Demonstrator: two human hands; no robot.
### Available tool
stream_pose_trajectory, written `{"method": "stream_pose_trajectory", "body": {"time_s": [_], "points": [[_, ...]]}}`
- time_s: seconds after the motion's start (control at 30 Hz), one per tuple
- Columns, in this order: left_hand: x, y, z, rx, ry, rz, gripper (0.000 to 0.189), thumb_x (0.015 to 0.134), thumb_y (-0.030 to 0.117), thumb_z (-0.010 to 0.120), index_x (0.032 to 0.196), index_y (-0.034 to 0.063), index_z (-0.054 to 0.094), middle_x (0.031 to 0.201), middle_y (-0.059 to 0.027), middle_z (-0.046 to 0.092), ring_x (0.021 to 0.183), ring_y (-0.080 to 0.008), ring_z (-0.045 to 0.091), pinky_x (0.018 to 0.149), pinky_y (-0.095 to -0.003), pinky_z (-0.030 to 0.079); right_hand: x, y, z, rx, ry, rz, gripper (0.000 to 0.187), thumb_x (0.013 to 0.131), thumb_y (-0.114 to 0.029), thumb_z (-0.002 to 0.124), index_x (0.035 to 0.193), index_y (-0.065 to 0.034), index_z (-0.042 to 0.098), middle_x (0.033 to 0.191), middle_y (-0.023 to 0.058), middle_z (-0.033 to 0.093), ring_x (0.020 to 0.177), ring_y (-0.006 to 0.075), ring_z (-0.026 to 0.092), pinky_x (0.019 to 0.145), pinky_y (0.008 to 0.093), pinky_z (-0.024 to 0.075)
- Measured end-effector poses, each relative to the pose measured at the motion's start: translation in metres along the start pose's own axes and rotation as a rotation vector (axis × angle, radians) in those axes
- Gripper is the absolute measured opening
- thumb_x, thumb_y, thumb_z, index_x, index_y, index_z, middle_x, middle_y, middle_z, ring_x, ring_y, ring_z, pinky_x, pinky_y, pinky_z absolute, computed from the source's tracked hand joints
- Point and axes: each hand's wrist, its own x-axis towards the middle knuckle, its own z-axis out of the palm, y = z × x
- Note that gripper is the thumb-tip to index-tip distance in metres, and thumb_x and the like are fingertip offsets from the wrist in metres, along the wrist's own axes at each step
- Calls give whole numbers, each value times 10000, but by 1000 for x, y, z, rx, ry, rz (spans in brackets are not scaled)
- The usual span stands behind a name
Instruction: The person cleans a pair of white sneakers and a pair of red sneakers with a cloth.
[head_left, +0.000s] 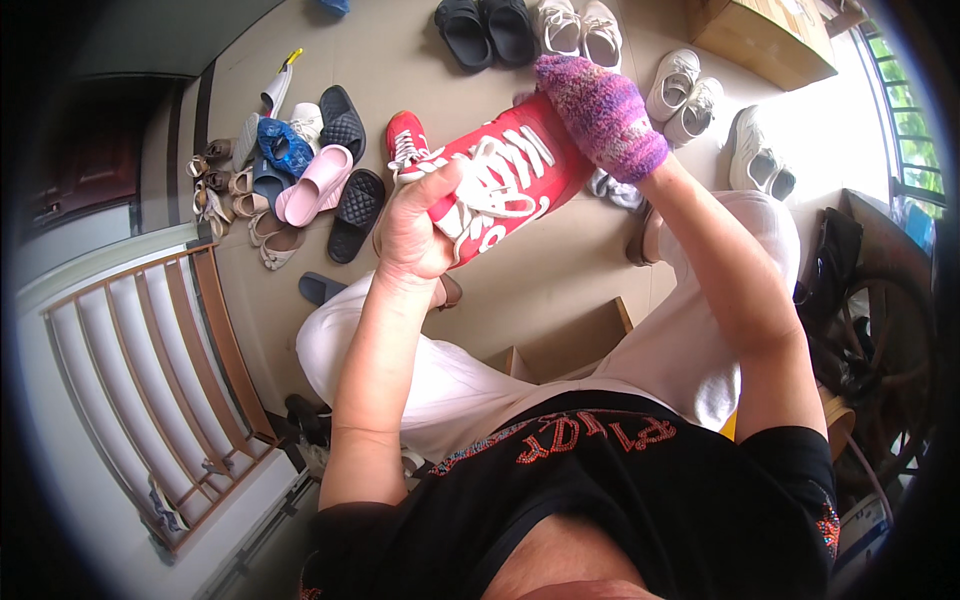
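Note:
My left hand (420, 225) grips a red sneaker (551, 127) with white laces (499, 176) around its heel end, above the floor. On my right hand is a fuzzy pink-and-purple knitted mitt or sock (600, 120), which covers the fingers. It rests against the toe end of the sneaker; how the fingers are bent inside cannot be seen. Just beyond my left hand, a second red sneaker (405, 139) stands on the tiled floor, partly hidden by the held one. A grey cloth-like thing (619, 191) lies below my right wrist.
To the left lie several slippers and shoes, including a pink slide (319, 184) and a black quilted slide (355, 215). Black clogs (465, 34) and white sneakers (559, 26) stand ahead. A cardboard box (761, 37) is at far right, a wooden slatted rack (161, 360) at left.

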Motion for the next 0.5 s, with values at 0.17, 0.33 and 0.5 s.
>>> {"method": "stream_pose_trajectory", "body": {"time_s": [0.17, 0.33, 0.5], "points": [[1, -5, -2, 172, -9, -12, 426, 754, 26, 546, 1142, -93, 418, 1036, -160, 552, 951, -250, 564, 865, -365, 455, 4, 14, -7, 13, -192, 80, 178, 732, -43, 502, 900, -96, 524, 811, 109, 583, 786, 296, 583, 675, 353, 472], [3, 5, -18, -62, 122, -63, 327, 746, 12, 502, 1066, -49, 475, 985, -168, 578, 892, -264, 587, 840, -381, 464, 10, 19, -11, 158, -195, 146, 251, 666, -46, 566, 909, -78, 512, 819, 135, 577, 816, 329, 565, 698, 370, 459], [7, 18, -16, -314, 15, -77, 385, 774, 107, 493, 1124, -52, 460, 1092, -200, 547, 1009, -313, 529, 950, -424, 371, -5, 7, -14, 127, 138, -70, 565, 621, -74, 649, 1129, 21, 421, 1035, 199, 515, 1012, 344, 498, 848, 365, 421]]}}
